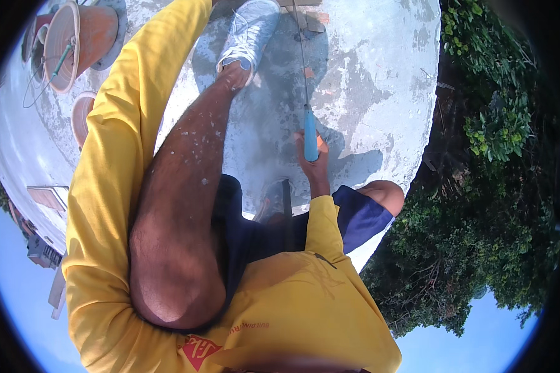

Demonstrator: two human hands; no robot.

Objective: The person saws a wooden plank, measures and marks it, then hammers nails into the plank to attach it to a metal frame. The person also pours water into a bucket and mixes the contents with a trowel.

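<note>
Your right hand (318,169) has its fingers closed around the handle of the blue-handled tool (310,135), whose thin shaft runs away from you over the pale, patchy floor (367,81) toward the broken tile pieces (315,23), just right of your shoe (250,34). Your left sleeve (115,124) reaches past the upper edge (so I cannot tell what those fingers do), near a terracotta pot (98,37) on its side.
</note>
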